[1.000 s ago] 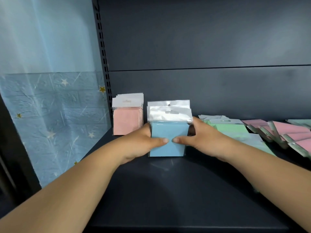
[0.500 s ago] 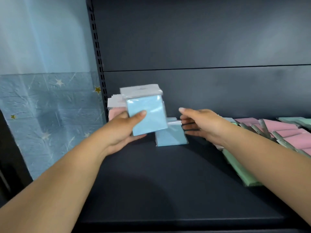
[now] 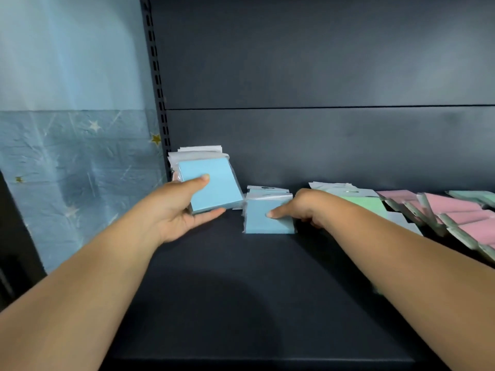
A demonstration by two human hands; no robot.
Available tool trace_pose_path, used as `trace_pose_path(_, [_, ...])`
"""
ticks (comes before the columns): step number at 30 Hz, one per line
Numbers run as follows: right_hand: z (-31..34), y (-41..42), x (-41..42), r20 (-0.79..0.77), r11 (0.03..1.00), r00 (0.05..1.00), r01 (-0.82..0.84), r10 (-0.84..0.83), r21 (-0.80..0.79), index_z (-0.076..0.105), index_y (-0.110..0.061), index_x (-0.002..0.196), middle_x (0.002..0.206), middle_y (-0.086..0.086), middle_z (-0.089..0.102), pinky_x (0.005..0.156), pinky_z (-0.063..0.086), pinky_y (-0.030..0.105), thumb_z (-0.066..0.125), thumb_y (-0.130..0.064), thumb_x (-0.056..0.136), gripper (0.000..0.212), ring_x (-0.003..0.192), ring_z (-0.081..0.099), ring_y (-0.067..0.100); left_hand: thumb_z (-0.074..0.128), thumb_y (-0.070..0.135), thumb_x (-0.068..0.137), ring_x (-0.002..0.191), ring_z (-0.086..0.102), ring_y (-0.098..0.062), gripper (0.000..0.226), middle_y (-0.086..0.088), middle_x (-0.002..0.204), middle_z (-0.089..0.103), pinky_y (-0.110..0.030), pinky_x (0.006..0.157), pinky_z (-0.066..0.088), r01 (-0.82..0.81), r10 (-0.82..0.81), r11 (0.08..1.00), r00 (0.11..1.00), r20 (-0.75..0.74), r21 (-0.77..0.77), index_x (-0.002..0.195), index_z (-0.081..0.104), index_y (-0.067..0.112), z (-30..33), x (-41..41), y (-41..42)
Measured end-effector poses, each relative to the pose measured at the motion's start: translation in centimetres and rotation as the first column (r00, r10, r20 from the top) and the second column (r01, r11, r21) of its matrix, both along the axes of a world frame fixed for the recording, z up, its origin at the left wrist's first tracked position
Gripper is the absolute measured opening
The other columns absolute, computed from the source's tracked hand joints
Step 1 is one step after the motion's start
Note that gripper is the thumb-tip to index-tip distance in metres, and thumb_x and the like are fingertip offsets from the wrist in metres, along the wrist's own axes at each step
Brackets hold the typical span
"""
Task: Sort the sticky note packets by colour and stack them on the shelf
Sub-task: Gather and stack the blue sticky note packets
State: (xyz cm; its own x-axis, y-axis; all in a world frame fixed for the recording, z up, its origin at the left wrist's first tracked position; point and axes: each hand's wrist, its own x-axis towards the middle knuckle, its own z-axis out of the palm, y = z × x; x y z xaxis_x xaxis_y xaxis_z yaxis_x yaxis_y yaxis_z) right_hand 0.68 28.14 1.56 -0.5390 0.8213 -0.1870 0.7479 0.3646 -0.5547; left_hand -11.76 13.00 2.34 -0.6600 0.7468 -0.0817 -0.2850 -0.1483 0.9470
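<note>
Blue packet [image 3: 211, 184] lifted off shelf [image 3: 241, 303], left hand [image 3: 174, 210] pinching it thumb over fingers, hiding pink stack behind. Right hand [image 3: 308, 210] now gripping upright blue stack [image 3: 267, 218], half second ago just reaching. Green packets [image 3: 367, 203], pink packets [image 3: 452, 210] sprawled right.

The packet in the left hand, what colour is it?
Light blue. The packet held in the left hand shows clearly in the head view.

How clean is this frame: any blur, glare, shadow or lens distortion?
Head view: the right hand and left hand are slightly soft; sheen on the blue packets' plastic tops; a broad shadow on the shelf; the slotted upright leans, from wide-angle distortion.
</note>
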Motion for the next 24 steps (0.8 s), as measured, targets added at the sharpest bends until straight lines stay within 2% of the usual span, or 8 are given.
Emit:
trace_pose_path(2, [-0.2,0.7,0.4,-0.141,0.995,0.99,0.008,-0.023,-0.104,0.052,-0.011,0.111,0.092,0.009,0.055,0.065,0.041,0.029,0.074,-0.037,0.075,0.049,0.078,0.052,0.023,0.054,0.011,0.091,0.079,0.063,-0.019,0.005,-0.006,0.091,0.065,-0.032,0.045,0.057,-0.004,0.004,1.0,1.0,0.015,0.002,0.096,0.057,0.013,0.0,-0.1,-0.1])
trace_pose_path(5, [-0.1,2.0,1.7,-0.407,0.98,0.91,-0.004,-0.08,-0.201,0.058,-0.012,0.087,0.082,0.005,0.056,0.053,0.041,0.023,0.074,-0.02,0.077,0.022,0.069,0.051,0.015,0.055,0.012,0.091,0.08,0.064,-0.019,0.018,-0.006,0.094,0.066,-0.032,0.044,0.056,0.012,-0.012,1.0,0.999,0.036,0.008,0.109,0.056,0.012,0.0,-0.2,-0.1])
trace_pose_path(8, [1.2,1.6,3.1,-0.695,0.954,0.704,-0.083,-0.148,-0.288,0.053,-0.011,0.076,0.075,0.003,0.06,0.045,0.051,0.019,0.067,-0.013,0.083,0.016,0.066,0.057,0.011,0.056,0.013,0.091,0.081,0.064,-0.019,0.031,-0.006,0.098,0.066,-0.032,0.045,0.057,0.022,-0.022,1.0,0.999,0.042,0.004,0.121,0.052,0.013,-0.2,0.2,0.1])
trace_pose_path(11, [2.6,-0.4,3.2,-0.844,0.89,0.479,-0.235,-0.244,-0.391,0.056,-0.01,0.079,0.069,0.002,0.063,0.046,0.053,0.017,0.065,-0.014,0.084,0.011,0.063,0.061,0.011,0.056,0.017,0.09,0.082,0.064,-0.02,0.024,-0.008,0.095,0.066,-0.032,0.047,0.057,0.029,-0.03,0.999,0.997,0.066,0.012,0.114,0.055,0.01,-0.2,0.7,0.2])
trace_pose_path(13, [2.5,-2.0,2.4,-0.846,0.892,0.504,-0.286,-0.17,-0.35,0.059,-0.012,0.077,0.061,-0.003,0.066,0.046,0.051,0.016,0.066,-0.018,0.084,0.011,0.055,0.062,0.007,0.057,0.02,0.09,0.08,0.066,-0.021,0.018,-0.008,0.092,0.068,-0.03,0.048,0.058,0.045,-0.047,0.999,0.997,0.066,0.025,0.104,0.058,0.01,-0.1,0.9,0.2])
trace_pose_path(18, [1.1,-4.2,0.1,-0.701,0.981,0.703,-0.193,0.115,-0.032,0.058,-0.012,0.077,0.065,-0.004,0.053,0.042,0.04,0.018,0.062,-0.034,0.087,0.024,0.052,0.049,0.008,0.059,0.036,0.083,0.076,0.069,-0.019,0.024,-0.004,0.075,0.074,-0.026,0.054,0.059,0.147,-0.148,0.988,0.989,0.001,0.047,0.093,0.062,0.015,-0.1,1.4,0.2])
trace_pose_path(20, [1.0,-4.5,-0.8,-0.617,0.983,0.766,-0.168,0.181,0.079,0.055,-0.01,0.078,0.062,-0.002,0.045,0.046,0.039,0.022,0.057,-0.04,0.088,0.032,0.052,0.043,0.012,0.063,0.027,0.082,0.07,0.071,-0.017,0.018,-0.004,0.075,0.074,-0.026,0.054,0.058,0.162,-0.161,0.986,0.987,-0.015,0.032,0.095,0.062,0.014,-0.2,1.6,0.2])
trace_pose_path(24, [1.2,-3.9,-2.0,-0.605,0.993,0.793,-0.113,0.07,-0.033,0.059,-0.008,0.089,0.073,0.003,0.048,0.052,0.039,0.026,0.042,-0.05,0.093,0.045,0.057,0.042,0.016,0.064,0.008,0.082,0.076,0.069,-0.019,0.016,-0.008,0.085,0.071,-0.027,0.054,0.059,0.13,-0.13,0.991,0.991,-0.003,0.017,0.097,0.062,0.011,-0.3,1.2,0.1])
